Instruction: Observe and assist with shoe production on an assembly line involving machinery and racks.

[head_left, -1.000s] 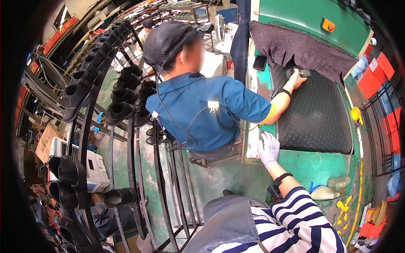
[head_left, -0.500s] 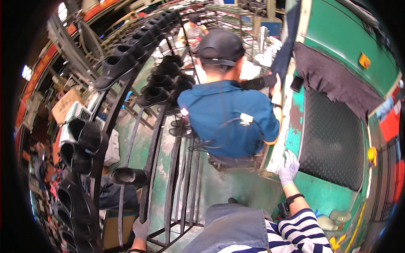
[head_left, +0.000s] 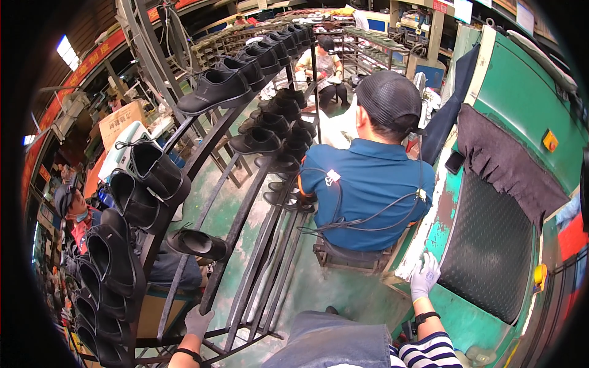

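My left hand (head_left: 199,322), in a grey glove, is closed around the lower end of a dark metal bar on the shoe rack (head_left: 216,279). Nearest to it on the rack lies a single black shoe (head_left: 199,243), tilted on the rails. Over on the right, my right hand (head_left: 424,276), in a pale glove, rests with fingers stretched on the worn edge of a green machine (head_left: 475,300). Nothing shows in its grasp. Rows of black lace-up shoes (head_left: 218,92) line the rack's upper tier, and more black shoes (head_left: 264,140) stand on the tier below.
A co-worker in a blue shirt and black cap (head_left: 374,196) sits directly ahead, between rack and machine. A dark ribbed belt (head_left: 485,245) runs on the machine, with a ragged dark cloth (head_left: 506,153) hanging over it. Another person (head_left: 322,70) sits farther back.
My view has tilted up and swung left. The co-worker has leaned left, and the black shoe held at the machine's edge is out of sight. Both my hands keep their places.
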The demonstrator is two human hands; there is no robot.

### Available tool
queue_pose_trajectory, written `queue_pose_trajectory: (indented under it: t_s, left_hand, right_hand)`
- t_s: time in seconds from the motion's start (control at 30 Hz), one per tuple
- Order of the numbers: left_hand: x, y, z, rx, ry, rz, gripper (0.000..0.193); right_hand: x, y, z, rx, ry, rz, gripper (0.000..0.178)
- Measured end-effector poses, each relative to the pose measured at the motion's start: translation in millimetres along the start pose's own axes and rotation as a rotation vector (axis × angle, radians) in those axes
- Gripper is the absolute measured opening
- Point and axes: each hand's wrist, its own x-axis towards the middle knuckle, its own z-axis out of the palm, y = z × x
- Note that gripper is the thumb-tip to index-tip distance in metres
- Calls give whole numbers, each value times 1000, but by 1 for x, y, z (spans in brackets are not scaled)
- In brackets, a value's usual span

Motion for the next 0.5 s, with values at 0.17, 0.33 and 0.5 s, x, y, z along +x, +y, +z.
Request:
queue_pose_trajectory:
  t_s: [0.17,0.33,0.5]
  left_hand:
    - [2,-11,6,20,74,42,47]
    - [0,3,0,-26,-1,-6,47]
    - [1,-2,2,-9,13,2,48]
  right_hand:
    - [0,-3,-1,11,8,-12,36]
    - [0,-1,-2,-14,12,-19,37]
    - [0,-3,-3,-46,-4,-22,38]
